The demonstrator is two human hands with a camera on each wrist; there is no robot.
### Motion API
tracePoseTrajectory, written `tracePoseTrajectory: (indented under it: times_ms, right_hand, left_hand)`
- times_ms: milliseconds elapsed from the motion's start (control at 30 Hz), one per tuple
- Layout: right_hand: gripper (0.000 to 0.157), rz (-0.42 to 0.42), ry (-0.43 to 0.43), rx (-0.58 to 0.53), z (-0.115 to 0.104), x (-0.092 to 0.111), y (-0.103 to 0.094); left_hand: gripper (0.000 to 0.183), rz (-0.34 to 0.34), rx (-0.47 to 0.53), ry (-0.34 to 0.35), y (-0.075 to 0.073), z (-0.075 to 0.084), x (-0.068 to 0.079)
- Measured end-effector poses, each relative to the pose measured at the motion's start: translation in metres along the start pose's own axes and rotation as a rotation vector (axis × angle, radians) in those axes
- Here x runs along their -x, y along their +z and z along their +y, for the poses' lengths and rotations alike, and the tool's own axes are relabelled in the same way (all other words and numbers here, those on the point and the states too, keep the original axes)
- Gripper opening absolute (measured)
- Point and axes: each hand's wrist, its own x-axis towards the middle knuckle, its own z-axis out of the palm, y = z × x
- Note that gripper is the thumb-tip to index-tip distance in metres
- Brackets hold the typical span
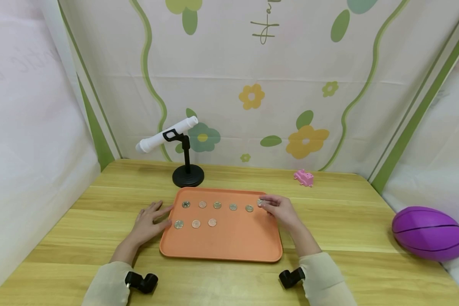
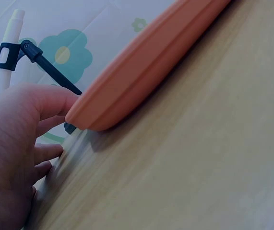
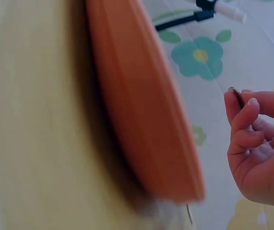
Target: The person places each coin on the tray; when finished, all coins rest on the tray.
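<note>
An orange tray lies on the wooden table, with coins set out in two rows on it. Several coins stretch across the far row, among them a silvery coin and a copper-coloured coin. Three more, including a copper-coloured coin, make up the nearer row at the left. My right hand pinches a coin between thumb and fingers over the tray's far right corner. At the tray's left rim, my left hand touches the edge with its fingers spread; the other fingers rest by the table.
Behind the tray stands a white microphone on a black stand. A small pink toy sits at the back right. At the right edge lies a purple ball. A flowered cloth hangs behind the table.
</note>
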Motion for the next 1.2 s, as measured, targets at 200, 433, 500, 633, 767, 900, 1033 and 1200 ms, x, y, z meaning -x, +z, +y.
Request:
tracePoseTrajectory:
  times_ms: [200,433,500,633,767,900,1033,1200]
  right_hand:
    - [0.034,-0.089,0.019,-0.055,-0.003,0.004,0.025]
    - [0.028,-0.081,0.092,-0.101,0.002,0.003,0.05]
    - [0.027,-0.085,0.101,-0.114,0.005,0.003,0.056]
    - [0.026,-0.11,0.126,-0.142,0.013,0.003,0.064]
    - [0.025,-0.13,0.127,-0.132,0.019,0.003,0.07]
    - [0.024,-0.12,0.096,-0.101,0.022,0.006,0.072]
    - [0.023,-0.116,0.073,-0.069,0.02,0.009,0.074]
    - [0.02,-0.119,0.033,-0.028,0.009,0.016,0.076]
  left_hand:
    - [0.048,0.001,0.001,0.002,-0.001,-0.001,0.0]
    - [0.047,-0.005,0.003,-0.01,-0.001,0.0,0.0]
    - [0.048,-0.006,0.005,-0.01,-0.001,0.0,-0.001]
    - [0.048,-0.003,0.007,-0.008,-0.001,-0.001,-0.001]
    - [0.048,-0.004,0.004,-0.003,0.0,-0.002,-0.001]
    - [0.049,-0.008,0.007,0.0,0.001,-0.002,-0.001]
    - [0.049,-0.005,0.007,0.006,0.001,-0.003,-0.001]
    - [0.048,-0.007,0.006,0.0,0.002,-0.005,-0.001]
